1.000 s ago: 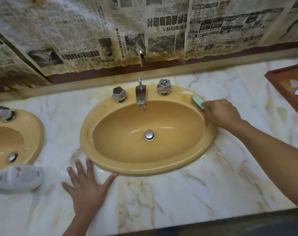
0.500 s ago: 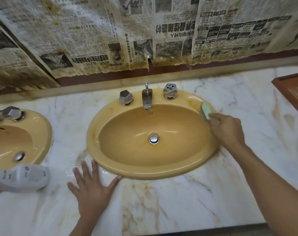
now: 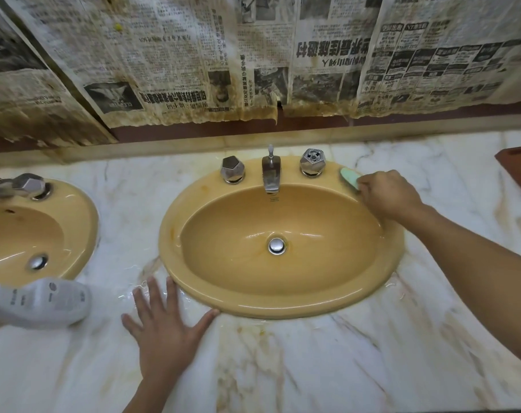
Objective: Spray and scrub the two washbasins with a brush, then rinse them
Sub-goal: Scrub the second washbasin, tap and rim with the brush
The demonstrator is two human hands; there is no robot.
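Grips green brush [image 3: 349, 176] in right hand [image 3: 388, 198], against back-right rim of yellow washbasin [image 3: 283, 308]. Rests left hand [image 3: 163, 332] flat, fingers spread, on marble counter [image 3: 342, 368] just beside front-left rim. At far left, by second washbasin [image 3: 86, 222]: spray bottle [image 3: 44, 302] on side.

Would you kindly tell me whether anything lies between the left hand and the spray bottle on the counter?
Nothing visible does: only the bare marble counter separates the left hand from the spray bottle to its left.
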